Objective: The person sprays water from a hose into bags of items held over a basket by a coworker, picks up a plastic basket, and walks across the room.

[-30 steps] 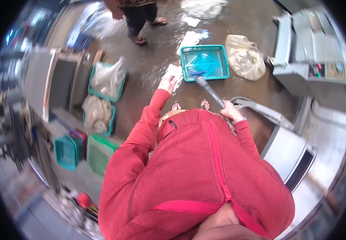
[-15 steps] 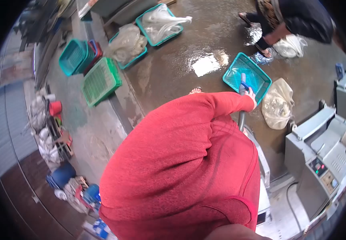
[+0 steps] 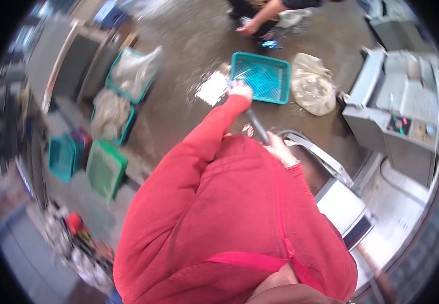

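Note:
A grey hose (image 3: 256,125) runs between my two hands, over the wet floor. My left hand (image 3: 241,91), slightly blurred, is closed round its far end, beside the near left corner of a teal plastic basket (image 3: 260,98). Closer to my body, my right hand (image 3: 279,148) is wrapped round the same hose, with a band at the wrist. The hose's outlet is mostly hidden by my left hand and blur. Right of the basket lies a cloudy plastic bag (image 3: 312,86) with something inside that I cannot make out.
Another person's hand (image 3: 250,28) is beyond the basket. Bag-filled teal baskets (image 3: 135,100) and a green basket (image 3: 107,169) stand at left. A grey machine (image 3: 381,124) with a lit panel is at right. A white-topped unit (image 3: 343,205) stands near my right side.
The view has turned, shifting the basket and bag leftward and up. My left hand has gone from the basket's near right side to its left side. My right hand has come into view.

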{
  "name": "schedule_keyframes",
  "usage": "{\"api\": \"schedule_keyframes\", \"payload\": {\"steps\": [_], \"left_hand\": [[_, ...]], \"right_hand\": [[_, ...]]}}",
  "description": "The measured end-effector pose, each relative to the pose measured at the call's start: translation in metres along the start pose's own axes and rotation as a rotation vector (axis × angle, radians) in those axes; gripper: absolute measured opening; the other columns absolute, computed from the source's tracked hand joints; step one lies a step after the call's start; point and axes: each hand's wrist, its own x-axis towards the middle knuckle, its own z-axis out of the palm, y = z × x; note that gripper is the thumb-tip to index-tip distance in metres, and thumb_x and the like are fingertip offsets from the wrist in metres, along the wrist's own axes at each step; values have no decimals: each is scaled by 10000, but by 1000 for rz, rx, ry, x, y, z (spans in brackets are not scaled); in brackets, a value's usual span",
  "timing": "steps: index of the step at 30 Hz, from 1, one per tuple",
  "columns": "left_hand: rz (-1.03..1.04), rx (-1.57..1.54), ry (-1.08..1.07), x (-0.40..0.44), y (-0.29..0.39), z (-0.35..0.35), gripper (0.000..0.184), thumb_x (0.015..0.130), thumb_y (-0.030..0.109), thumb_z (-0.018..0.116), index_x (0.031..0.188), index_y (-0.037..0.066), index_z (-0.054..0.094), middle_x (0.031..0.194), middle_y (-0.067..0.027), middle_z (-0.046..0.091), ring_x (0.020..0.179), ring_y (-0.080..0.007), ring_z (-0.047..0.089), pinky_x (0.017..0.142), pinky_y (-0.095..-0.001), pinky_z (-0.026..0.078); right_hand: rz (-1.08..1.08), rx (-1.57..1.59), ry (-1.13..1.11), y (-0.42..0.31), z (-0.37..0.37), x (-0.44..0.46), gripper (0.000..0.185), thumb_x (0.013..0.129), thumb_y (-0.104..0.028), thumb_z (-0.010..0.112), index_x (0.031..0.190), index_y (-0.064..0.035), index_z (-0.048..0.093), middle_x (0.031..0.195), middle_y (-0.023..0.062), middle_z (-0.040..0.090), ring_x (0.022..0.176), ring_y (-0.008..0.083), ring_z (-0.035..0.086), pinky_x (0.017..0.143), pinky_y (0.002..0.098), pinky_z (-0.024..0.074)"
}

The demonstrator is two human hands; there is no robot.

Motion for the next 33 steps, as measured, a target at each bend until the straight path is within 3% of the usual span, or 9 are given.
{"api": "schedule_keyframes", "payload": {"steps": [2, 10, 12, 16, 17, 21, 26, 28, 33], "left_hand": [[-141, -52, 18, -33, 17, -35, 309, 685, 191, 525, 975, 90, 557, 1175, -98, 379, 1105, -312, 296, 826, -535, 295], [27, 214, 31, -18, 42, -42, 258, 688, 234, 539, 914, 124, 595, 1123, -108, 442, 1079, -366, 321, 822, -606, 219], [134, 239, 110, -11, 37, -33, 233, 707, 244, 516, 888, 120, 596, 1067, -112, 486, 1027, -346, 394, 751, -611, 299], [152, 203, -71, 5, 49, -41, 215, 726, 275, 519, 801, 96, 610, 853, -122, 592, 791, -269, 576, 615, -411, 465], [203, 228, -9, 1, 53, -40, 189, 695, 162, 500, 807, 73, 624, 804, -108, 610, 715, -240, 598, 558, -386, 483], [337, 297, 57, -2, 70, -34, 173, 709, 192, 491, 737, 92, 631, 738, -106, 611, 674, -240, 602, 538, -362, 479], [386, 377, 168, 17, 92, -6, 281, 715, 367, 518, 755, 105, 610, 834, -131, 559, 784, -281, 534, 598, -392, 442], [425, 367, 224, 30, 110, 4, 303, 718, 392, 510, 769, 107, 597, 891, -143, 519, 847, -296, 481, 633, -397, 425], [549, 377, 231, 68, 157, 19, 247, 722, 362, 506, 804, 141, 579, 907, -127, 475, 912, -288, 402, 639, -400, 406]], "right_hand": [[88, 133, -70, -26, -21, -7, 370, 689, -251, 595, 947, -4, 497, 852, 162, 580, 860, 254, 561, 711, 333, 419], [71, 196, 80, -6, -7, -26, 371, 725, -278, 572, 999, -41, 491, 846, 183, 571, 867, 282, 550, 707, 335, 416], [51, 238, 106, -1, -1, -31, 385, 729, -280, 566, 1013, -36, 479, 849, 197, 562, 877, 300, 539, 704, 337, 415], [170, 133, 126, -3, -5, -46, 315, 705, -195, 537, 963, -23, 477, 819, 213, 546, 836, 354, 514, 683, 376, 408], [180, 150, 129, 0, -5, -49, 274, 679, -151, 524, 913, -16, 476, 813, 220, 542, 825, 369, 500, 674, 403, 397], [164, 171, 229, 24, 7, -55, 264, 684, -213, 574, 782, -5, 444, 715, 216, 521, 757, 367, 517, 597, 387, 380], [215, 172, 334, 41, 11, -57, 290, 676, -148, 576, 892, -25, 429, 738, 211, 536, 774, 368, 517, 627, 409, 390], [361, 297, 236, 33, -10, -59, 501, 660, -154, 583, 1093, 0, 384, 900, 243, 526, 884, 357, 503, 757, 392, 399], [54, 424, 563, 60, -26, -53, 625, 765, -280, 510, 1237, -18, 196, 956, 281, 491, 900, 384, 488, 792, 378, 368]]}}
